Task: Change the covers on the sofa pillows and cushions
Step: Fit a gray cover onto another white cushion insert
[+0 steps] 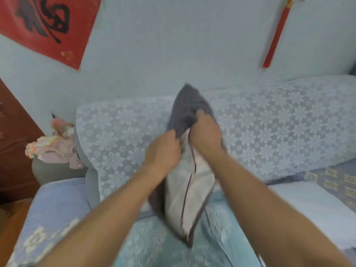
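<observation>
A pillow stands on its edge on the sofa seat in the middle of the view. Its white inner cushion [189,191] shows below, with a dark seam line running down it. A grey cover [187,106] sits over its upper part, with its opening at my hands. My left hand [163,151] grips the left side of the cover's opening. My right hand [206,130] grips the right side, fingers curled into the grey fabric. The image is blurred.
The sofa backrest [269,122] carries a white floral lace throw. The seat [150,243] has a light blue patterned cover. A pile of pink and pale clothes [55,145] lies on the left armrest. A red poster [48,26] and a red tassel [277,35] hang on the wall.
</observation>
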